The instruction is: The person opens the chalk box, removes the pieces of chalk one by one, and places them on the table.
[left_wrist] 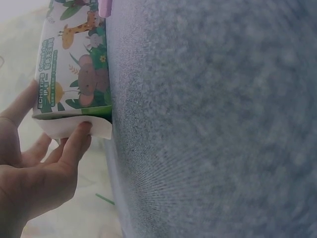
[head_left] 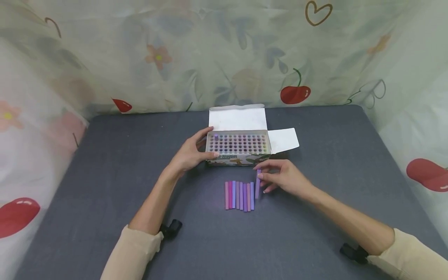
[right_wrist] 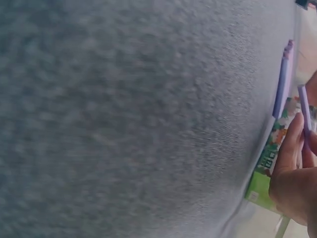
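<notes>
A printed cardboard chalk box (head_left: 238,160) stands with its white lid (head_left: 238,118) folded back and a side flap (head_left: 284,140) out to the right. Inside, a perforated insert holds rows of coloured sticks, and one purple chalk (head_left: 216,137) pokes up at the back left. My left hand (head_left: 189,155) grips the box's left end, thumb at the front and fingers round the side. In front of the box, my right hand (head_left: 285,177) pinches a purple chalk stick (head_left: 258,184) between thumb and fingers. Left of that stick lies a row of several pink, purple and blue chalks (head_left: 239,196).
The dark grey table (head_left: 315,241) spreads out around the box. A patterned curtain (head_left: 217,50) with cherries and flowers hangs behind and at both sides. Black wrist straps (head_left: 171,228) sit at the cuffs of the beige sleeves (head_left: 131,252).
</notes>
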A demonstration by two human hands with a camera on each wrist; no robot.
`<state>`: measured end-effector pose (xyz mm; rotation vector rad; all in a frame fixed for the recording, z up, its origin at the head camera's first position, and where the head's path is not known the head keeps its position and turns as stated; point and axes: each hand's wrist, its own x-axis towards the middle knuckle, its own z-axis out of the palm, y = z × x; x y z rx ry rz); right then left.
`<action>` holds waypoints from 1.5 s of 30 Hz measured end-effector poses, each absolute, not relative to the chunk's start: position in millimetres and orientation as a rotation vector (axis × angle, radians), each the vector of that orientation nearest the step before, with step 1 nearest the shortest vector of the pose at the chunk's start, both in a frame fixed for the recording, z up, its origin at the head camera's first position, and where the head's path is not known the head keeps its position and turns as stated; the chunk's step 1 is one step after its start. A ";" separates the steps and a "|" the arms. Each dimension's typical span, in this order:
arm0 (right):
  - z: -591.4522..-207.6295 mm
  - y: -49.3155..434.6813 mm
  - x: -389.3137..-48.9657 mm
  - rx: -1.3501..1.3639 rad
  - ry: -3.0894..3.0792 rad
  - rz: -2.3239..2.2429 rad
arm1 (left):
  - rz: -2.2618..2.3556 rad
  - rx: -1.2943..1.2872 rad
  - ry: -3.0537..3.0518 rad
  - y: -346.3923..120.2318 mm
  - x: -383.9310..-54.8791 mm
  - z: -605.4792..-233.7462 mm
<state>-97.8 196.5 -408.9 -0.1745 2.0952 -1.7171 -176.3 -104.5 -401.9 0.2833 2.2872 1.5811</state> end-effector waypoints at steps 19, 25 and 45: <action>-433.2 200.2 -92.6 -0.085 2.042 -1.672 | 1.566 0.293 2.288 -104.4 -175.2 -403.3; -436.2 198.0 -93.0 -0.023 2.045 -1.708 | 1.572 0.294 2.290 -103.9 -174.5 -401.9; -433.8 199.5 -95.8 -0.023 2.069 -1.677 | 1.579 0.295 2.288 -105.4 -174.9 -402.1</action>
